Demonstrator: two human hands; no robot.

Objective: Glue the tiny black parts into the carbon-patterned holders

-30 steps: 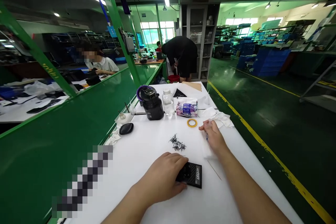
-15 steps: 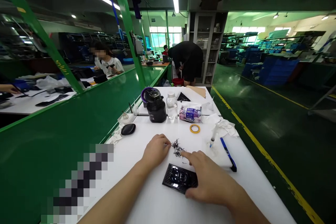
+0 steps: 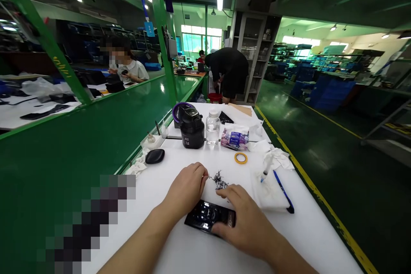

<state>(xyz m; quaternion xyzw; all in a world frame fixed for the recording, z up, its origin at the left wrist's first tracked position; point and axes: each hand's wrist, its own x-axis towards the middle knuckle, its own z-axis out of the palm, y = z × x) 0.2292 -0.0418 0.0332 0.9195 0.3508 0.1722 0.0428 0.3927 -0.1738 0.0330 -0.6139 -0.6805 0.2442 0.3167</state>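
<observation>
A glossy black rectangular panel point(image 3: 205, 214) with raised shapes lies on the white table in front of me. My right hand point(image 3: 247, 218) curves over its right end, thumb on the near edge and index finger stretched beyond the far edge. The hidden fingers leave the grip partly unclear. Just past the panel is a small heap of thin black strips point(image 3: 220, 180). At the heap's left side, my left hand point(image 3: 189, 186) has its fingertips pinched together; what they hold is too small to make out. Its underside overlaps the panel's far left corner.
A syringe point(image 3: 266, 171) lies on white sheets at right, beside a blue-black pen-like tool point(image 3: 283, 190). Beyond are yellow tape point(image 3: 240, 158), a tissue pack point(image 3: 235, 138), a clear bottle point(image 3: 212, 128) and a black jug point(image 3: 192, 130). A black rounded object point(image 3: 154, 156) sits at left.
The black panel and my right hand have shifted left together, and the right index finger has lifted from the strips. My left hand stays pinched by the heap. The view has turned slightly.
</observation>
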